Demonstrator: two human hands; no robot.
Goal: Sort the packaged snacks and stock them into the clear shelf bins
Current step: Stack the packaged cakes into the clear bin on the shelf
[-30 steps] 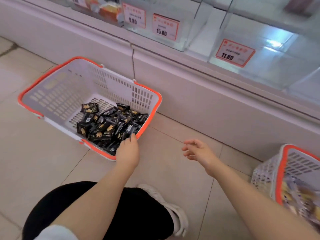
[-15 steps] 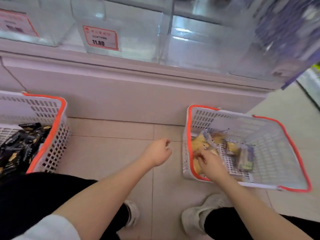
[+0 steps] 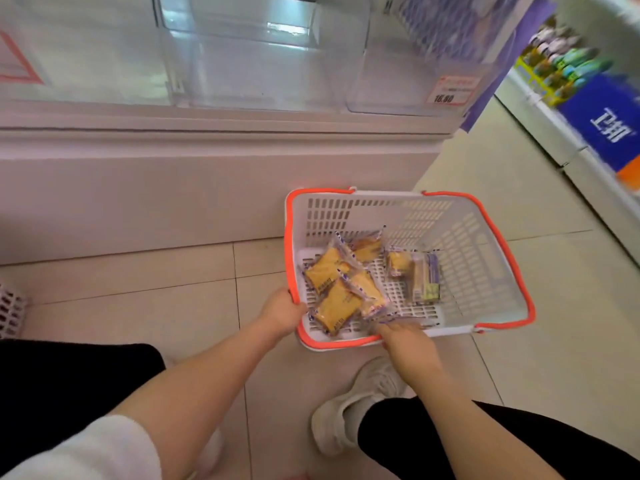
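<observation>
A: Largest first. Shelf unit (image 3: 207, 188) fills the upper left and centre of the frame; clear shelf bins (image 3: 249, 64) sit on top of it, with a price tag (image 3: 450, 91) on the bin at upper right.

B: Noted. Floor?

A: Tiled floor (image 3: 138, 306) across the lower half. A second shelf (image 3: 588, 126) with blurred, colourful goods at the right edge.

B: The basket?

A: White basket (image 3: 460, 258) with an orange rim, centre right, standing on the floor against the foot of the shelf unit. Packaged snacks (image 3: 337, 299) lie in its left half, yellow in clear wrappers; two more packs (image 3: 415, 271) sit near the middle of its floor.

B: Hands?

A: Left hand (image 3: 282, 311), left of the basket: grip clamped on the orange rim at the near-left corner. Right hand (image 3: 403, 336) at the near rim, fingers reaching over it toward the snacks. Motion blur there; cannot tell whether that grip is apart or closed on a wrapper.

B: Anything smaller?

A: White shoe (image 3: 349, 414) at lower centre. Corner of another white basket (image 3: 10, 313) at the far left edge.
</observation>
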